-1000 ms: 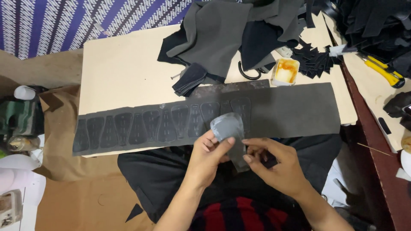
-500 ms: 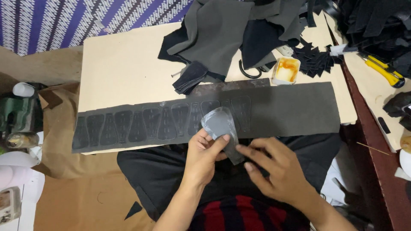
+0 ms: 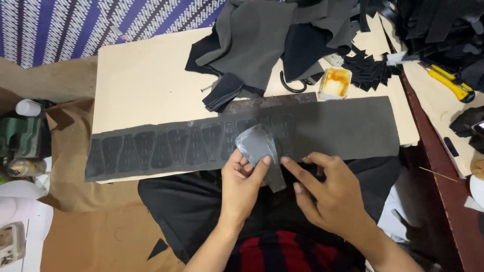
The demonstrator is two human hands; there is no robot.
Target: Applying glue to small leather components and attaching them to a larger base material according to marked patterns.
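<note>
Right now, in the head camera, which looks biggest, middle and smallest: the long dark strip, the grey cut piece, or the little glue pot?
1. Long dark strip
2. Grey cut piece, held by the left hand
3. Glue pot, though it lies farther away

Two hands — one strip, one tub

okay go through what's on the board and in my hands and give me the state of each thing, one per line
Grey cut piece: lifted, curled, pinched in left hand.
Right hand: empty, index finger touching the piece's lower edge.
Long dark strip: flat on the board, outlines traced on its left part.
Glue tub: open.
Yellow utility knife: lying unused.
</note>
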